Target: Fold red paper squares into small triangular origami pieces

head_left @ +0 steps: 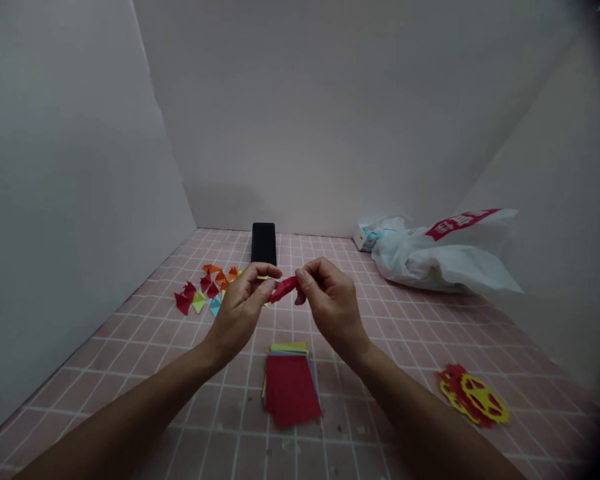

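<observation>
A small folded piece of red paper (284,289) is held up between my two hands, above the tiled surface. My right hand (330,300) pinches its right end between thumb and fingers. At the left end, my left hand (244,293) has its thumb and fingertips closed around the paper. Below the hands lies a stack of square coloured paper (293,390), a red sheet on top and yellow and blue edges showing behind. Left of my left hand are several folded paper pieces (199,301) in red, orange, yellow and blue; my hand hides some of them.
A black rectangular object (263,243) stands behind my left hand. At the back right lie a white plastic bag (425,260) with red print and a small box (364,237). Red and yellow cut-out shapes (485,400) lie at right. Pale walls enclose the pink tiled surface (395,400).
</observation>
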Motion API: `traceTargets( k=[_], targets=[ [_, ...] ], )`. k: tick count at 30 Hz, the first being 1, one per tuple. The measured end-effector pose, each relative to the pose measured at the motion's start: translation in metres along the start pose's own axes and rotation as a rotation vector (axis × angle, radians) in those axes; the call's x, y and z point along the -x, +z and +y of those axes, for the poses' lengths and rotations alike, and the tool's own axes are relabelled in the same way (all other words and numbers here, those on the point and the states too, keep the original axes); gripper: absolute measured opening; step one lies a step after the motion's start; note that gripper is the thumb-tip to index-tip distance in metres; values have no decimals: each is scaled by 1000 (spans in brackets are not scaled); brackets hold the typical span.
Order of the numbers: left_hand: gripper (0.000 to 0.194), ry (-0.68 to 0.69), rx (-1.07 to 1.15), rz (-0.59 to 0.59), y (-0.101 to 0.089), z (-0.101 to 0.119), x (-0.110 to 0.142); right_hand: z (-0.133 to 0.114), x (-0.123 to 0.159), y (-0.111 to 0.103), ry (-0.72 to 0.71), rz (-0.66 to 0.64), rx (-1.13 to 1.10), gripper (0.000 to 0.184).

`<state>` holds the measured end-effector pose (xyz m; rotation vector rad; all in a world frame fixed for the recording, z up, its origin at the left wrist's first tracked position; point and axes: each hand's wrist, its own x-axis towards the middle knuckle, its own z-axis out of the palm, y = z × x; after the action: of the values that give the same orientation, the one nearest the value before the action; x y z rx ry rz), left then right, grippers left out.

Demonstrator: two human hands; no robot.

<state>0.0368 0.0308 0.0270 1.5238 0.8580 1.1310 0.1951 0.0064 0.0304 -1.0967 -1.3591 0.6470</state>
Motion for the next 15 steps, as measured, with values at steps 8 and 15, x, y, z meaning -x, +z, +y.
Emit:
traceTargets(
  k=[8,15],
  targets=[
    [35,129,-41,38,4,-11,1,0,-2,4,97,80,-267,23],
    [11,197,-75,57,5,-10,2,-5,5,11,129,48,-296,24]
  ],
)
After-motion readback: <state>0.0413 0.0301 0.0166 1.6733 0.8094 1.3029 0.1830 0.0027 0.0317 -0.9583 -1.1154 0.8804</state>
